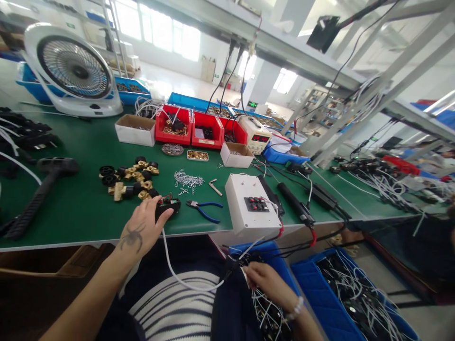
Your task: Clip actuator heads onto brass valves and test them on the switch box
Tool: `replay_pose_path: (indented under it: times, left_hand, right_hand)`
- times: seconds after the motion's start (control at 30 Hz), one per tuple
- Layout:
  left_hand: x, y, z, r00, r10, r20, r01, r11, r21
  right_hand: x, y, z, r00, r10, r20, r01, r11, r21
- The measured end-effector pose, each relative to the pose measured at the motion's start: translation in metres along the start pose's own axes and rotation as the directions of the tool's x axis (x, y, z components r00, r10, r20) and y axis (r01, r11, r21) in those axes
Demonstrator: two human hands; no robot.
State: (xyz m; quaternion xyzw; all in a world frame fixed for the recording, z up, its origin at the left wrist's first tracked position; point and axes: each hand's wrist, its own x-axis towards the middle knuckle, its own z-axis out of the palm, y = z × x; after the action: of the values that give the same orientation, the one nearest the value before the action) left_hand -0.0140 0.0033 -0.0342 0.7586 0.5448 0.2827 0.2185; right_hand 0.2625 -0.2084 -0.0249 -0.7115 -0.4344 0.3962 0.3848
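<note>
At the table's front edge my left hand (pixel 145 222) is closed on a small black housing (pixel 167 207) with an exposed circuit board and red wires. A white cable (pixel 174 270) hangs from the housing and loops across my lap to a dark connector (pixel 231 268). Low on the right, my right hand (pixel 265 282) is closed over a blue bin (pixel 284 265) of cabled black parts; what its fingers pinch is too hidden to make out. Near my left hand lie brass fittings with black caps (pixel 133 177), blue-handled cutters (pixel 206 208) and a pile of wire clips (pixel 188 180).
A white switch box (pixel 249 201) stands right of the cutters, with black tools (pixel 295 203) beyond it. A hammer (pixel 42 189) and a fan (pixel 76 71) are at left. Red bins (pixel 174 125) line the back. Another blue bin (pixel 313 284) stands lower right.
</note>
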Motion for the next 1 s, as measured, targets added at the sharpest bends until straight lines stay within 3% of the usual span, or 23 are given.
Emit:
replay_pose_path:
  times: [0.07,0.13,0.23,0.3,0.37,0.47,0.6,0.77,1.0]
  left_hand:
    - [-0.001,-0.001,0.001,0.999,-0.019,0.037,0.019,1.0,-0.014]
    - [-0.002,-0.002,0.002,0.998,-0.042,0.052,0.043,0.998,-0.034]
    - [-0.001,-0.003,0.002,0.996,-0.058,0.066,0.065,0.994,-0.094]
    - [-0.001,-0.004,0.002,0.995,-0.054,0.086,0.066,0.986,-0.151]
    - [-0.005,-0.003,0.0,0.994,-0.036,0.1,0.056,0.979,-0.198]
    - [-0.017,0.008,-0.011,0.997,0.024,0.076,-0.003,0.963,-0.268]
    - [-0.035,0.036,-0.035,0.973,0.223,0.057,-0.178,0.885,-0.43]
    - [-0.05,0.071,-0.058,0.927,0.363,0.095,-0.241,0.77,-0.59]
    - [-0.061,0.085,-0.065,0.895,0.445,0.029,-0.338,0.72,-0.606]
  right_hand:
    - [0.005,-0.034,-0.021,0.991,-0.12,-0.056,0.117,0.992,-0.047]
    - [0.025,-0.065,-0.04,0.941,-0.26,-0.216,0.241,0.964,-0.109]
    - [0.077,-0.094,-0.055,0.814,-0.419,-0.402,0.35,0.907,-0.235]
    - [0.117,-0.101,-0.056,0.783,-0.463,-0.416,0.353,0.881,-0.315]
    - [0.148,-0.101,-0.053,0.798,-0.483,-0.359,0.336,0.853,-0.4]
    - [0.171,-0.095,-0.045,0.848,-0.481,-0.223,0.312,0.792,-0.525]
    - [0.176,-0.088,-0.043,0.885,-0.454,-0.103,0.29,0.712,-0.64]
    - [0.184,-0.086,-0.049,0.892,-0.45,-0.051,0.294,0.66,-0.692]
    - [0.184,-0.092,-0.059,0.906,-0.423,0.018,0.316,0.647,-0.694]
